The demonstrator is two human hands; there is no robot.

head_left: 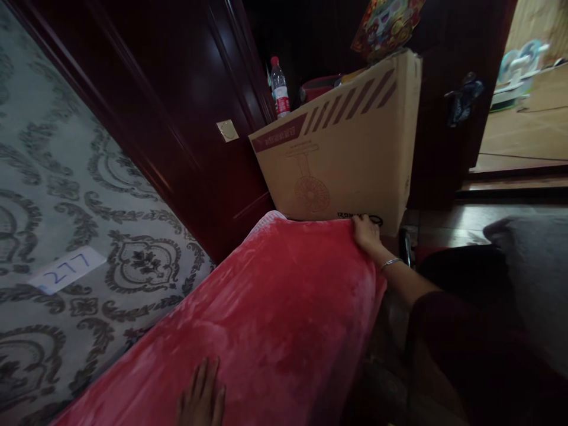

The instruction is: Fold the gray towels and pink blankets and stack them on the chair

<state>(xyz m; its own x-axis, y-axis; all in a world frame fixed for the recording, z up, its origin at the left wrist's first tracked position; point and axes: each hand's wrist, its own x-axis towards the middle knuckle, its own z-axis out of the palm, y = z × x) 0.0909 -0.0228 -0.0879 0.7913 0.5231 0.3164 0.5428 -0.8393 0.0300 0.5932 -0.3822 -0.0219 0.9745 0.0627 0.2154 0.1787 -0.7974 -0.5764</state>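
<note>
A red plush cloth (266, 296) is spread over a long flat support, whose shape beneath it is hidden. My left hand (202, 396) lies flat on the near part of the cloth, fingers stretched out. At the far right corner, my right hand (366, 234) has its fingers curled over the cloth's edge, close against a large cardboard box (341, 148). A bracelet (391, 262) circles the right wrist. A pale strip of the cloth's edge shows at its far left corner.
Patterned wallpaper bearing a label marked 277 (68, 269) runs along the left. Behind the box stand dark wooden panels (186, 89) and a red-capped bottle (279, 89). A grey furry cover (536, 284) lies at right, below a doorway with a fan (519, 65) beyond.
</note>
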